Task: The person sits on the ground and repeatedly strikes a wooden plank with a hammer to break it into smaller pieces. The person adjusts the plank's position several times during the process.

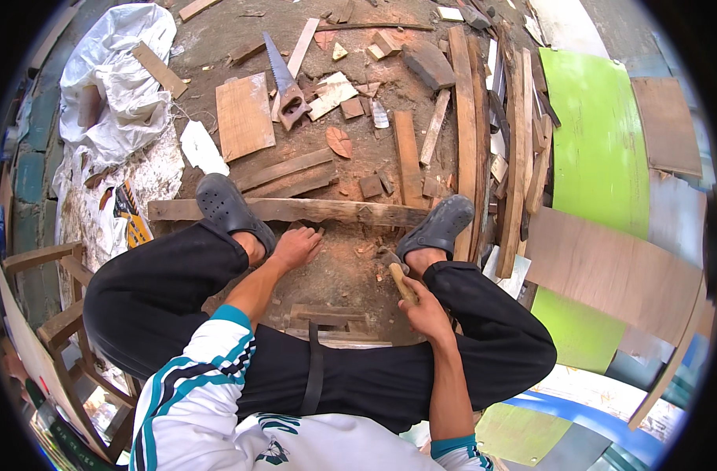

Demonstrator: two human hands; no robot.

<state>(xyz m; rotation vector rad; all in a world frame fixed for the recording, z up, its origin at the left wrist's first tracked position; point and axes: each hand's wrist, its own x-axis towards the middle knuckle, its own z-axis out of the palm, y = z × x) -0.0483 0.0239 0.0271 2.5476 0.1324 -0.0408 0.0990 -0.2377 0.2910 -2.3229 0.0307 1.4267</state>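
Note:
A long wooden beam (pixel 319 210) lies crosswise on the ground in front of me, with a dark clog (pixel 231 206) of mine resting on its left part and the other clog (pixel 441 224) at its right end. My left hand (pixel 297 247) is down at the beam's near edge, its fingers curled together around something small that I cannot make out. In my right hand (pixel 427 314) is the pale wooden handle of a hammer (pixel 404 284). The hammer's dark head points away from me, close beside the right clog, and is partly hard to see.
Beyond the beam lie a handsaw (pixel 284 82), a square board (pixel 244 116), a dark stone block (pixel 429 64) and several wood offcuts. Long planks (pixel 462 118) run along the right, beside a green sheet (pixel 598 141). A white sack (pixel 115 78) and a wooden frame (pixel 68 314) are on the left.

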